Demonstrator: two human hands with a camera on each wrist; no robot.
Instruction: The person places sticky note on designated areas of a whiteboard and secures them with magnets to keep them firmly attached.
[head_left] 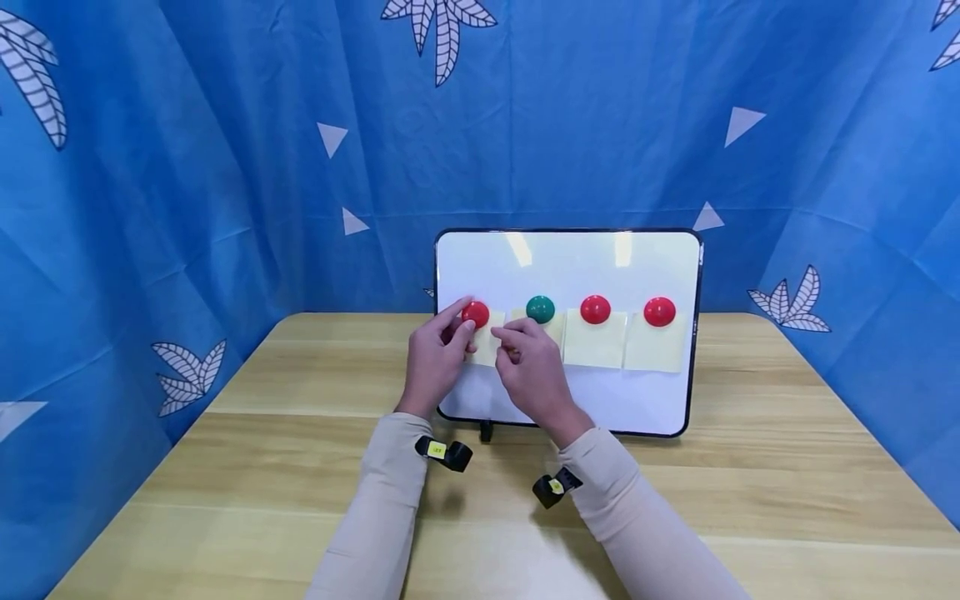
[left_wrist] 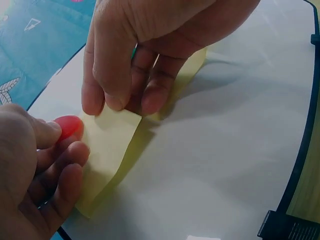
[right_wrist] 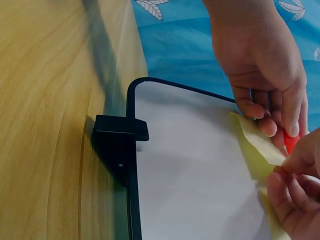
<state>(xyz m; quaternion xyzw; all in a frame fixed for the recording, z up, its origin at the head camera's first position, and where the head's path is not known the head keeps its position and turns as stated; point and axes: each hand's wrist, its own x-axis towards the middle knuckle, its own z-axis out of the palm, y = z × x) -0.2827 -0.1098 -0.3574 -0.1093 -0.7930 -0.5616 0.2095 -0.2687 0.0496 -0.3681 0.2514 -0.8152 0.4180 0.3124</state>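
A whiteboard (head_left: 570, 400) with a black frame stands on the table, bearing yellow paper notes in a row under round magnets. At its left end my left hand (head_left: 435, 358) pinches a red magnet (head_left: 476, 313) between thumb and fingers, over the top of the leftmost yellow note (left_wrist: 110, 150). My right hand (head_left: 534, 367) pinches the corner of that same note, whose lower edge stands off the board in both wrist views. Just above the right hand, a green magnet (head_left: 540, 308) sits on the second note, which the hand partly covers.
Two more red magnets, one in the middle (head_left: 596, 309) and one at the right (head_left: 660, 312), top the other yellow notes (head_left: 594, 346). A black stand clip (right_wrist: 120, 129) grips the board's lower edge. Behind the wooden table (head_left: 300, 467) hangs a blue patterned curtain (head_left: 570, 108).
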